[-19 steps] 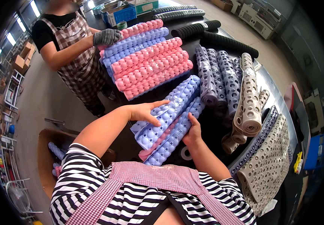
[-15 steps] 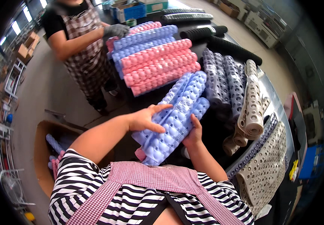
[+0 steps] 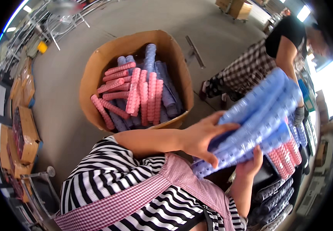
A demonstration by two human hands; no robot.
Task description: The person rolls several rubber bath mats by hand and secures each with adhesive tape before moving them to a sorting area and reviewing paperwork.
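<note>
A bundle of blue rolled bubble mats (image 3: 264, 109), shiny with clear wrap, is held between my two hands, slanting up to the right. My left hand (image 3: 201, 138) grips the bundle from its left side, thumb and fingers spread over the rolls. Lower down on the right, my right hand (image 3: 249, 165) clasps it with the thumb up against the rolls; its other fingers are hidden. Left of the bundle, on the floor, stands a large open cardboard box (image 3: 87, 84) holding several pink rolled mats (image 3: 133, 92) and blue rolled mats (image 3: 150, 57).
A co-worker in a checked apron (image 3: 236, 73) stands at the table on the right. Pink rolls (image 3: 284, 159) and grey rolls (image 3: 274, 200) lie on that table. A metal bar (image 3: 195, 52) is beside the box. Cartons (image 3: 27, 134) line the left side.
My view has swung left from the table to the cardboard box. The blue bundle has come along in both hands, off the table side.
</note>
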